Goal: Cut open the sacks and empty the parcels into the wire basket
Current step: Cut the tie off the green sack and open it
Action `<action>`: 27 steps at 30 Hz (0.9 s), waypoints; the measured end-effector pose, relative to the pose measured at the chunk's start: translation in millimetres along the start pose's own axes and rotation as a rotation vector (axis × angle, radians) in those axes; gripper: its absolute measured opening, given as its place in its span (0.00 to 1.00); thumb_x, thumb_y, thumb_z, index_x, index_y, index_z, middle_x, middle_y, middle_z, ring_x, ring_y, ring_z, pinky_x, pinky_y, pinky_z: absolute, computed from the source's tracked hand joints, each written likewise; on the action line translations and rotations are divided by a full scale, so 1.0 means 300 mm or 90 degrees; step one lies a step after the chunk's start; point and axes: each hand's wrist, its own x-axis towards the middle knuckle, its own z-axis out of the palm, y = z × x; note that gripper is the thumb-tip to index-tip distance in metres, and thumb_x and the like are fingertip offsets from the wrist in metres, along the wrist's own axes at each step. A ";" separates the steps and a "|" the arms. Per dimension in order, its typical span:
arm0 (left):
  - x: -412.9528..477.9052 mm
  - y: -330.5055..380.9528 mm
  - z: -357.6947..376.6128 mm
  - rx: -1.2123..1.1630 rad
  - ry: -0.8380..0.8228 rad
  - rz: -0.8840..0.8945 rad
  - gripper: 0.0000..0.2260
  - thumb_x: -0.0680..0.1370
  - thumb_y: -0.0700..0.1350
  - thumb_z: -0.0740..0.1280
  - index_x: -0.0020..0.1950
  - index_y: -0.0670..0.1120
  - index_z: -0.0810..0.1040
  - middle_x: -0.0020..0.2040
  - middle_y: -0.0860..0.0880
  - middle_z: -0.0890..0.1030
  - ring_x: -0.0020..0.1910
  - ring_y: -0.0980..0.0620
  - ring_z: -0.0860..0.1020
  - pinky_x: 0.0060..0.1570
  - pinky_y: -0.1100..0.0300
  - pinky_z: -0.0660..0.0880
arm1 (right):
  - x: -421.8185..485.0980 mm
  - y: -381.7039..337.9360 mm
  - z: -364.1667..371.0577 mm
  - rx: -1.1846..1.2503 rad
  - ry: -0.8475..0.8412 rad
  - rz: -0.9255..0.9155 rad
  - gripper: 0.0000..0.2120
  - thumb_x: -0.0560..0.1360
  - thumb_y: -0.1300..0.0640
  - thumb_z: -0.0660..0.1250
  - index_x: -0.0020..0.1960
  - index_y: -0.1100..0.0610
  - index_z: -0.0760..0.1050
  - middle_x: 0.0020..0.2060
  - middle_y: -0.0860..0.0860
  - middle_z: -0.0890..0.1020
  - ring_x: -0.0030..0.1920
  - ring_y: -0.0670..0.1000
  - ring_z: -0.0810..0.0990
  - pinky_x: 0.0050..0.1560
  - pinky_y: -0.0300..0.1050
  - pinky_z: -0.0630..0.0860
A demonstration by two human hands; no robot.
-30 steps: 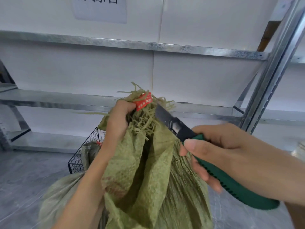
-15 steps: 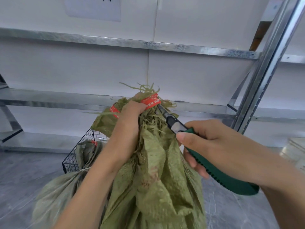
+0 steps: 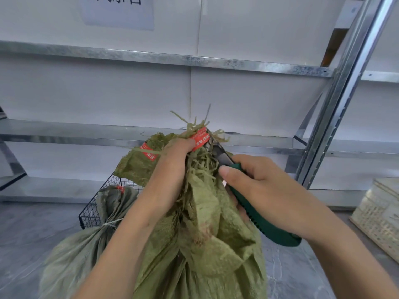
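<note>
At the centre of the frame the gathered neck of the green sack (image 3: 200,223) is clamped in the fingers of the left hand (image 3: 172,167), while the right hand (image 3: 254,190) is closed round the green-handled knife (image 3: 259,214), its blade laid against the red tie (image 3: 200,140). The blade tip appears to be under the tie, though it is half hidden by frayed strands. The cut is best drawn away from the left fingers with the neck kept taut; the wire basket (image 3: 97,203) is seen lower left, behind a second tied sack (image 3: 71,255).

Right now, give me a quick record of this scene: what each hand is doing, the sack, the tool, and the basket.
left hand: grips the bunched neck of the green sack, thumb beside the red seal tag
right hand: holds the green-handled knife, blade at the tag
sack state: neck still gathered, frayed
wire basket: behind left, another tied sack leaning on it
</note>
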 end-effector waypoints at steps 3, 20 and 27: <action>0.015 -0.040 -0.041 0.024 -0.018 0.041 0.18 0.81 0.46 0.57 0.32 0.44 0.69 0.15 0.52 0.72 0.18 0.62 0.73 0.25 0.76 0.67 | 0.010 0.015 0.015 0.030 0.016 -0.018 0.15 0.81 0.53 0.58 0.43 0.64 0.70 0.27 0.50 0.77 0.24 0.49 0.74 0.30 0.42 0.72; 0.030 -0.074 0.079 -0.033 0.172 0.256 0.12 0.80 0.38 0.61 0.37 0.46 0.75 0.27 0.57 0.77 0.28 0.60 0.74 0.32 0.67 0.70 | 0.064 0.077 0.137 0.291 0.209 -0.035 0.11 0.79 0.61 0.61 0.44 0.69 0.75 0.30 0.51 0.74 0.29 0.43 0.70 0.29 0.31 0.66; 0.035 -0.041 -0.025 0.114 0.196 0.278 0.06 0.76 0.50 0.66 0.42 0.51 0.82 0.45 0.45 0.83 0.45 0.45 0.81 0.51 0.42 0.75 | 0.027 0.094 0.021 0.121 0.027 0.042 0.10 0.78 0.58 0.64 0.38 0.59 0.72 0.26 0.51 0.77 0.25 0.51 0.72 0.29 0.42 0.70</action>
